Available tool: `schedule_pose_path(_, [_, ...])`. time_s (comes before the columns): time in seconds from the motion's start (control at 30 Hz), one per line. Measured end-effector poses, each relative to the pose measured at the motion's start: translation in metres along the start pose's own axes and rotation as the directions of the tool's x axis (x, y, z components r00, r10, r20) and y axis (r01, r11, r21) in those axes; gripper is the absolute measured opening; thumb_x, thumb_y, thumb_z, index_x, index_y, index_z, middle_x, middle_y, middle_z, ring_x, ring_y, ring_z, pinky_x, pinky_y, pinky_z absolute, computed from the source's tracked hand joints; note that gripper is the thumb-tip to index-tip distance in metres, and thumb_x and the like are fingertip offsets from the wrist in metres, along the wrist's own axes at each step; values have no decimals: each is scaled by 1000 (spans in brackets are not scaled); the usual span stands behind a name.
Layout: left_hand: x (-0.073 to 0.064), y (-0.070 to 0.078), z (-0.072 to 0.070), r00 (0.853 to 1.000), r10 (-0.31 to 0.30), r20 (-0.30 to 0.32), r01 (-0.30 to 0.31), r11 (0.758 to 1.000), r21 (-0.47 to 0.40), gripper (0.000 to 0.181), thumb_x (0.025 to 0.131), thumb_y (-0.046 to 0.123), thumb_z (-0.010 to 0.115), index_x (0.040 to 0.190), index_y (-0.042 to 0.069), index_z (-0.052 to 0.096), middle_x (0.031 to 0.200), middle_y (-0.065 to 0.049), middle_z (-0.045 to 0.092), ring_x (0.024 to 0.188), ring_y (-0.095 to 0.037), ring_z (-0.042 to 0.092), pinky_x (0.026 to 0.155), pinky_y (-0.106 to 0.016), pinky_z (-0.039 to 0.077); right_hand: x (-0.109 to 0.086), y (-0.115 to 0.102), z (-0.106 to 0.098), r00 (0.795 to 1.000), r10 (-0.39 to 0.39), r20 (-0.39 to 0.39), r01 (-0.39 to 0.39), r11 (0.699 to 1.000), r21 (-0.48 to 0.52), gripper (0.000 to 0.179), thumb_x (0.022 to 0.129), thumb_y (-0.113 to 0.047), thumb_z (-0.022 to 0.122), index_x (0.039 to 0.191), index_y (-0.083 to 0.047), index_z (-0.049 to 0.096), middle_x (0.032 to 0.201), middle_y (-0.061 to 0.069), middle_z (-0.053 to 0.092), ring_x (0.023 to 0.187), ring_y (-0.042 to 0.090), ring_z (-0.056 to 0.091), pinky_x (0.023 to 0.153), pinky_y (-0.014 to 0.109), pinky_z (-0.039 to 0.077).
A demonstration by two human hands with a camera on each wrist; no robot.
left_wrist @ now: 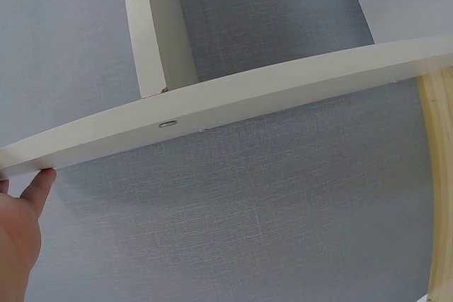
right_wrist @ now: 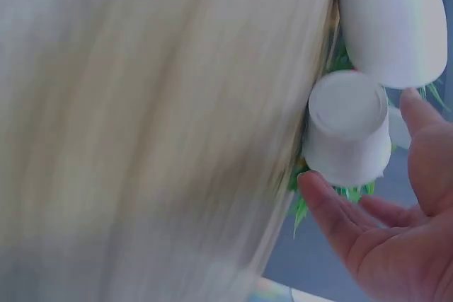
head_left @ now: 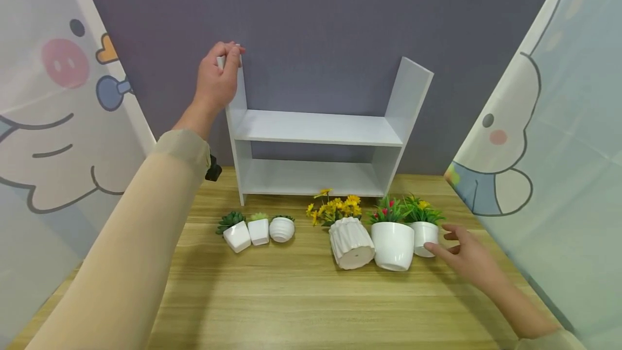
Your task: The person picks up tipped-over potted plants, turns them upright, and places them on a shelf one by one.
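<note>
Wood-grained surface (head_left: pixel 291 307) across the lower half. At twelve, white shelf unit (head_left: pixel 318 127) of flat, smooth boards, probably rigid and rather heavy, best taken by both uprights; left upright (head_left: pixel 236 104) pinched near its top by the left grip (head_left: pixel 218 75), between ten and eleven. Toward four, right grip (head_left: pixel 466 255) with fingers spread wide, holding nothing; contact with the nearest pot impossible to tell. Between four and five, glossy big pot (head_left: pixel 392 246) with red-dotted greenery, tipped on its side. Toward five, ribbed pot (head_left: pixel 352 244) of yellow flowers (head_left: pixel 340 209), also lying over. At four, between thumb and fingers of the right grip, plain round pot (head_left: pixel 424 239), seemingly light, hard and slick, perhaps chippable; best held round the wall, clear of the soft-looking leaves. Toward seven, two angular mini pots (head_left: pixel 238 237) and one banded mini pot (head_left: pixel 282 230).
</note>
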State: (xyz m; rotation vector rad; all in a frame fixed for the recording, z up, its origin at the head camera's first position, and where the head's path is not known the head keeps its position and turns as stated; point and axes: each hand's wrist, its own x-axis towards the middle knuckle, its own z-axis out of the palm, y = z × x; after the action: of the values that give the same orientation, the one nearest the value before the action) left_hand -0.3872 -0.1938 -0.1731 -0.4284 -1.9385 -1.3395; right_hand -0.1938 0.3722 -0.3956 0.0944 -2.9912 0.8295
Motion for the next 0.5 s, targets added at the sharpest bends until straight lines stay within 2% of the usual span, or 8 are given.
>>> schedule_pose_path(0.13, [-1,-1,-1,1000,-12,3,12,1000,14,32,115,34,53,85,26,55,143,-11,71,154,-5,51,127,-19,33,6,-4,5,997,67,37,-66,998,-20,94,107,-57,66,155,18,36,140,44,61,121,56,69,93,60,62])
schedule_pose_path(0.23, [-2,-3,-2,1000,-14,8,14,1000,19,32,115,35,52,85,26,55,144,-10,71,155,-5,50,129,-20,31,9,-5,8,991,114,69,-114,993,-12,99,109,-62,60,155,21,34,140,42,63,117,48,74,96,59,61])
schedule_pose_path(0.37, [-2,-3,0,1000,-3,9,3,1000,10,32,115,34,53,85,25,55,143,-10,71,155,-6,50,129,-21,31,14,-4,9,978,176,112,-182,982,45,102,110,-66,52,154,24,34,138,39,67,98,29,81,88,48,65])
schedule_pose_path(0.5, [-1,-1,2,1000,3,11,-3,1000,7,32,115,34,53,85,25,54,143,-11,71,154,-5,50,127,-20,33,17,-3,8,968,216,126,-226,971,74,98,110,-67,51,150,23,44,127,32,75,92,22,80,78,38,64])
